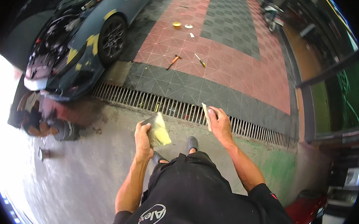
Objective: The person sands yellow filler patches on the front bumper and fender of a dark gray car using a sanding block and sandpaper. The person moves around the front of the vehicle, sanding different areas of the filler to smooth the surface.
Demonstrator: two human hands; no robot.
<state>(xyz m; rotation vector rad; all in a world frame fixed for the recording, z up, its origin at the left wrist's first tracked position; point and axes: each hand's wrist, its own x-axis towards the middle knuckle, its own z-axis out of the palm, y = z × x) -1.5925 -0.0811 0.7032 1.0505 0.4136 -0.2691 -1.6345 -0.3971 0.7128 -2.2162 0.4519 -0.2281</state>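
Observation:
My left hand (142, 139) grips the edge of a flat, dark mixing board (151, 131), held level at waist height. Soft yellow body filler (161, 131) is spread across the board's right side. In my right hand (220, 125) is a thin, pale, flat filler spreader (206, 113), pinched between the fingers with its blade pointing up and away. Board and spreader are apart, both in front of my body. Far left stands a grey-blue car (134, 4) with its bonnet up. Yellow filler patches (92, 40) mark its front wing around the wheel.
A drain grate (162, 104) crosses the floor ahead. Beyond it, a hammer (173, 62), a yellow-and-black-handled tool (201, 60), a yellow tub (176, 25) and a white lid (188, 26) lie on tiles. Another person (34, 121) crouches left. A motorbike (272, 16) stands far right.

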